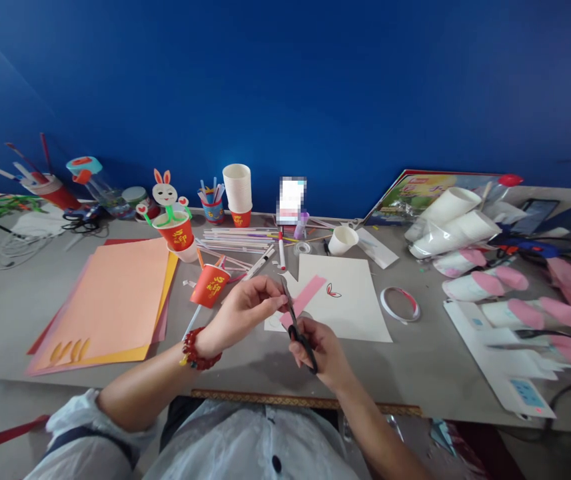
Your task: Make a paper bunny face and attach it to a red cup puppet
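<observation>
My left hand (248, 308) pinches the lower end of a pink paper strip (306, 296) above the table. A red bead bracelet sits on that wrist. My right hand (322, 350) grips black-handled scissors (296, 320), whose blades point up and cross the strip near my left fingertips. Below the strip lies a white sheet (352, 307) with a small red drawing on it.
Orange and yellow paper sheets (110, 300) lie at left, with a red cup (210, 285), a rabbit cup (175, 230), straws (238, 239) and stacked white cups (238, 187) behind. A tape ring (400, 303) and pink-eared paper cups (485, 283) lie at right.
</observation>
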Motion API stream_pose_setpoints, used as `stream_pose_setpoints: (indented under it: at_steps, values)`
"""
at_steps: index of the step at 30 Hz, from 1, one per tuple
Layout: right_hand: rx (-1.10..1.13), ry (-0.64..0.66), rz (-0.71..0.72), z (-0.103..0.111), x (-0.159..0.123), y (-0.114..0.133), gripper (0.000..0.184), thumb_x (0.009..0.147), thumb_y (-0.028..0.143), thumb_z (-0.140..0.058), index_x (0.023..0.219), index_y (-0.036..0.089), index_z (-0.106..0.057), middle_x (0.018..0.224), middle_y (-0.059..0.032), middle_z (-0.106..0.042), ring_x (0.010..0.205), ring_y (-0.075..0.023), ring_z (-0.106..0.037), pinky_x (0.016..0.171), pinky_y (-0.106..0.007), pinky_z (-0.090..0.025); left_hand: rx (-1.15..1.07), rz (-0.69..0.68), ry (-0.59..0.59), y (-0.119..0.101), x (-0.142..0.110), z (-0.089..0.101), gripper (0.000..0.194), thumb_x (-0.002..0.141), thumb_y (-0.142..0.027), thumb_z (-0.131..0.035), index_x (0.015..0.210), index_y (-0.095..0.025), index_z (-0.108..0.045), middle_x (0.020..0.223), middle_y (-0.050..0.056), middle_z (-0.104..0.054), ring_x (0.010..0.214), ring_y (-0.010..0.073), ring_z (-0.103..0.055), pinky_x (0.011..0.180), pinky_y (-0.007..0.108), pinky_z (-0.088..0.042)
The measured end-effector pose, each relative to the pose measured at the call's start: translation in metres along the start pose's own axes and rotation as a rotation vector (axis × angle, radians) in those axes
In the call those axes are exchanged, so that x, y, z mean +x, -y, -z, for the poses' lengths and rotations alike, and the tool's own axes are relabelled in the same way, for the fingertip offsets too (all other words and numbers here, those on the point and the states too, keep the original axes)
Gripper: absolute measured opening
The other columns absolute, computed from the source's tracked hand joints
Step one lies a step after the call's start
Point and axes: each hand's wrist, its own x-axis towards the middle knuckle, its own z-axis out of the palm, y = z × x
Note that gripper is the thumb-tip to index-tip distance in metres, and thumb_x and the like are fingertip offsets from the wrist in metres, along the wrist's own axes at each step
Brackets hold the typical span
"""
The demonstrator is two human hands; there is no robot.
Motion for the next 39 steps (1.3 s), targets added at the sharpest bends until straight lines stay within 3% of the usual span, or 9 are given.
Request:
stream_pose_setpoints:
  at_steps: [7,11,15,21,27,32,35,39]
  values:
    - [-0.036,-0.049,0.029,0.005,-0.002,0.006,0.038,0.072,0.045,-0.076,0.066,0.021,-0.047,0.054,0.0062,-0.05,0.043,-0.0085,-0.045,0.044,-0.022,-0.037,0.016,0.042,0.029,-0.003,-0.001,0.003,0.021,0.09,-0.034,-0.065,0.084,-0.015,-0.06,0.092,0.008,-0.067,0.085,0.017,-0.061,0.078,0.03,-0.048]
    - [-0.026,-0.181,0.191,0.002,0.001,0.021,0.03,0.072,0.04,-0.079,0.081,0.021,-0.058,0.074,0.0002,-0.062,0.064,-0.0136,-0.058,0.058,-0.025,-0.047,0.151,0.067,0.047,0.0,-0.003,0.002,0.023,0.089,-0.037,-0.066,0.084,-0.015,-0.064,0.088,0.008,-0.067,0.082,0.017,-0.06,0.074,0.029,-0.046]
    - [0.025,-0.229,0.261,-0.004,0.009,0.033,0.03,0.073,0.033,-0.08,0.088,0.023,-0.056,0.084,0.0001,-0.064,0.073,-0.0147,-0.06,0.067,-0.026,-0.05,0.292,0.053,0.092,0.001,-0.003,0.001,0.023,0.09,-0.036,-0.063,0.079,-0.016,-0.064,0.078,0.004,-0.066,0.071,0.0141,-0.056,0.066,0.025,-0.043]
    - [0.072,-0.224,0.263,-0.008,0.014,0.033,0.035,0.069,0.029,-0.083,0.087,0.022,-0.054,0.08,0.0013,-0.062,0.071,-0.014,-0.058,0.065,-0.026,-0.049,0.283,0.048,0.093,0.001,-0.005,0.001,0.019,0.09,-0.032,-0.063,0.08,-0.015,-0.064,0.079,0.005,-0.067,0.073,0.0151,-0.059,0.066,0.026,-0.045]
    - [0.118,-0.266,0.212,-0.01,0.013,0.028,0.033,0.071,0.032,-0.082,0.087,0.022,-0.054,0.076,0.0024,-0.061,0.06,-0.0118,-0.054,0.053,-0.023,-0.044,0.134,0.053,0.036,0.008,-0.01,0.0,0.021,0.096,-0.034,-0.053,0.089,-0.016,-0.064,0.083,0.006,-0.067,0.08,0.0167,-0.062,0.075,0.028,-0.048]
    - [0.131,-0.258,0.218,-0.012,0.016,0.028,0.037,0.067,0.033,-0.086,0.087,0.021,-0.057,0.079,0.0006,-0.063,0.064,-0.0129,-0.056,0.054,-0.023,-0.046,0.134,0.084,0.046,0.013,-0.01,-0.003,0.019,0.09,-0.034,-0.062,0.085,-0.016,-0.061,0.082,0.005,-0.067,0.078,0.0167,-0.062,0.072,0.027,-0.046]
    - [0.064,-0.29,0.223,-0.005,0.015,0.029,0.034,0.071,0.037,-0.082,0.088,0.021,-0.058,0.08,-0.0005,-0.064,0.062,-0.0125,-0.056,0.053,-0.023,-0.047,0.189,0.081,-0.021,0.015,-0.011,0.002,0.019,0.089,-0.034,-0.064,0.083,-0.016,-0.061,0.078,0.003,-0.065,0.073,0.0145,-0.058,0.067,0.025,-0.043]
    - [-0.241,-0.318,0.225,0.026,0.007,0.022,0.03,0.075,0.043,-0.078,0.083,0.02,-0.061,0.079,-0.0028,-0.066,0.064,-0.0147,-0.059,0.057,-0.024,-0.049,0.232,0.107,-0.139,0.02,-0.017,0.018,0.022,0.087,-0.037,-0.066,0.082,-0.016,-0.062,0.076,0.002,-0.062,0.07,0.0135,-0.055,0.063,0.024,-0.041]
